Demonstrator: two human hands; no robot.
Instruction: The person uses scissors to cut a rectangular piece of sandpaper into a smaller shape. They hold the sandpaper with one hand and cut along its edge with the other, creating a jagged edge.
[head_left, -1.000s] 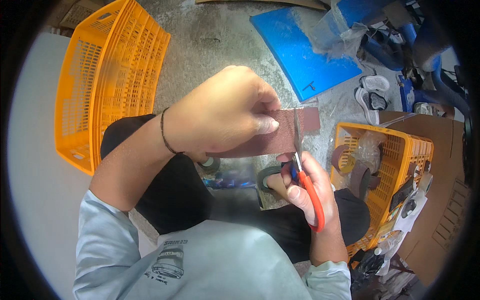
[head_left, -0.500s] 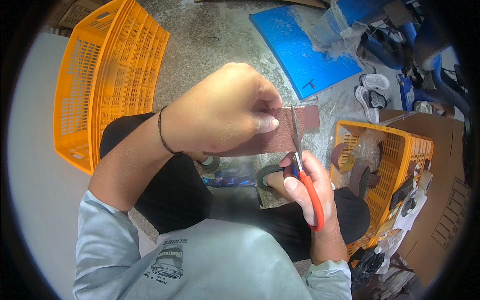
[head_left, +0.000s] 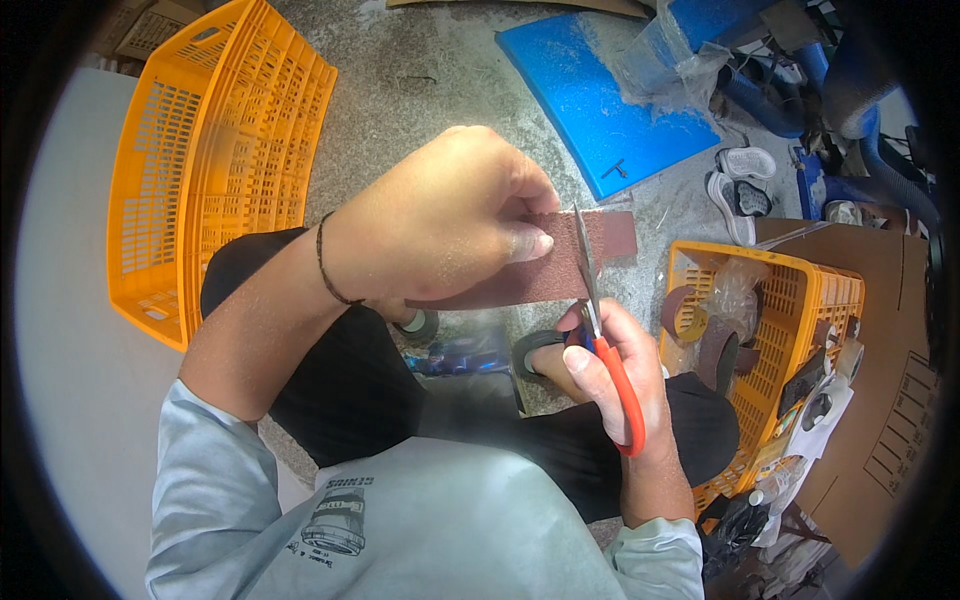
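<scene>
A reddish-brown strip of sandpaper is held level in mid-air, pinched at its nine-o'clock end, its free end pointing toward three o'clock. Scissors with red handles stand nearly upright across it, blades pointing to twelve o'clock and closing on the strip near its free end, handles down toward five o'clock.

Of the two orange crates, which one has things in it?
The orange crate on the right, beside the right hand: it holds rolls and plastic bags. The orange crate at upper left is tipped on its side and shows nothing inside.
</scene>
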